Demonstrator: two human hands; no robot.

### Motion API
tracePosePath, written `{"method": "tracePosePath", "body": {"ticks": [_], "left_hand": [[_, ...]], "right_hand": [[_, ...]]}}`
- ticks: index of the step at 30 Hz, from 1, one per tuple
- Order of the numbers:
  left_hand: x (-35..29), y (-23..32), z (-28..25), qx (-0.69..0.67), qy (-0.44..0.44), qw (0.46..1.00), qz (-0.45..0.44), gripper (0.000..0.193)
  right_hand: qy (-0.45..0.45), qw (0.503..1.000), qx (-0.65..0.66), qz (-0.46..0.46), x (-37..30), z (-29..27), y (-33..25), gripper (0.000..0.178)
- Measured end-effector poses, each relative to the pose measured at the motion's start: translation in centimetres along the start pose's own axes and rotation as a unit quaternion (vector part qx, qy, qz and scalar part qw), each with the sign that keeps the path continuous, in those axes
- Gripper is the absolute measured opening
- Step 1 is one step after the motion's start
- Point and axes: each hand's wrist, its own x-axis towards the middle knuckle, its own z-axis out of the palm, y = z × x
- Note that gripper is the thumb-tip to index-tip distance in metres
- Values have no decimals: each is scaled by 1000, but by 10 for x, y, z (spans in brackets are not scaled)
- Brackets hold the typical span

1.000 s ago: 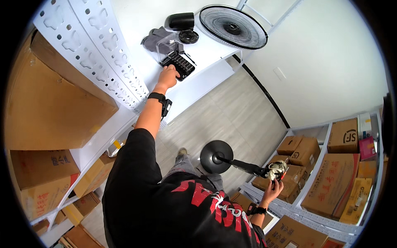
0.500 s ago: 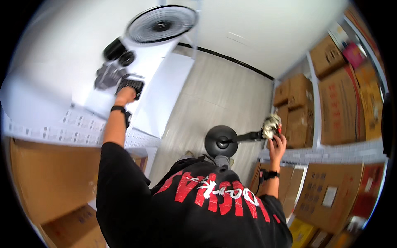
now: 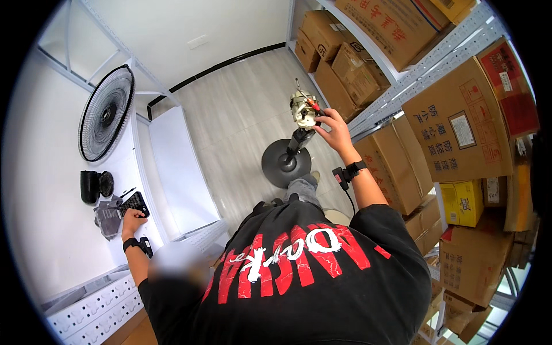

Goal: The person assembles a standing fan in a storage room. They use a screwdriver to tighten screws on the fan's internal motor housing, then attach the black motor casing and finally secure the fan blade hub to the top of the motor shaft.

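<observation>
My right hand (image 3: 334, 131) has its thumb and fingers closed around the side of a bare fan motor (image 3: 303, 110). A red and black piece shows beside the fingers; what it is, I cannot make out. The motor sits on a black stand (image 3: 300, 140) that rises from a round black base (image 3: 282, 167) on the floor. On the white shelf at left, my left hand (image 3: 132, 221) bends its fingers down onto a black compartmented tray (image 3: 134, 202). Its fingertips are hidden, so what they pinch does not show. A crumpled grey plastic bag (image 3: 107, 218) lies beside the tray.
A round fan grille (image 3: 107, 115) leans at the shelf's far end. Black rounded parts (image 3: 90, 187) and a thin dark stick (image 3: 127, 192) lie near the bag. Racks of cardboard boxes (image 3: 460, 123) line the right side. A lower white board (image 3: 179, 167) borders the floor.
The view has swung, so the shelf appears lower left and the motor higher and further left. My right hand remains at the motor, my left at the black tray.
</observation>
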Motion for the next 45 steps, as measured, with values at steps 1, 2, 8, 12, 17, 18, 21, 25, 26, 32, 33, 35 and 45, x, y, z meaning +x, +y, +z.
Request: {"method": "tracePosePath", "body": {"ticks": [1, 2, 8, 12, 17, 18, 21, 25, 26, 32, 33, 35, 45], "left_hand": [[-2, -1, 1, -3, 2, 1000, -4, 27], [-3, -3, 2, -6, 3, 1000, -8, 27], [-2, -5, -2, 0, -29, 1000, 2, 21], [3, 10, -1, -8, -17, 999, 30, 22], [4, -12, 6, -5, -8, 998, 57, 17], [8, -17, 10, -18, -2, 998, 65, 17], [9, -50, 25, -47, 43, 987, 145, 19], [7, -32, 19, 6, 76, 980, 186, 24], [7, -29, 17, -34, 53, 984, 168, 23], [-17, 4, 8, -8, 60, 998, 10, 14], [-17, 2, 9, -24, 46, 999, -6, 15], [-15, 6, 9, -11, 71, 997, 10, 17], [-9, 16, 3, -13, 24, 999, -36, 17]], "right_hand": [[0, 1000, 2, 1, 1, 1, -1, 31], [-1, 1000, 3, 3, 1, 1, -1, 32], [13, 1000, -10, -19, 2, 4, 2, 32], [36, 999, -20, 3, -2, 8, 7, 33], [33, 999, -13, 3, 1, 13, 8, 31], [36, 999, -28, 2, 0, 10, 9, 30], [9, 999, -41, -20, 6, 9, 3, 27], [-5, 999, -10, 33, -3, 10, 19, 28], [21, 998, -50, -44, -5, 12, 34, 27], [-14, 1000, -12, 24, -4, 11, 30, 26], [-18, 999, -11, 30, -4, 12, 32, 26], [-20, 999, -23, 34, -3, 13, 36, 27], [-8, 998, -24, 55, -8, 12, 34, 27]]}}
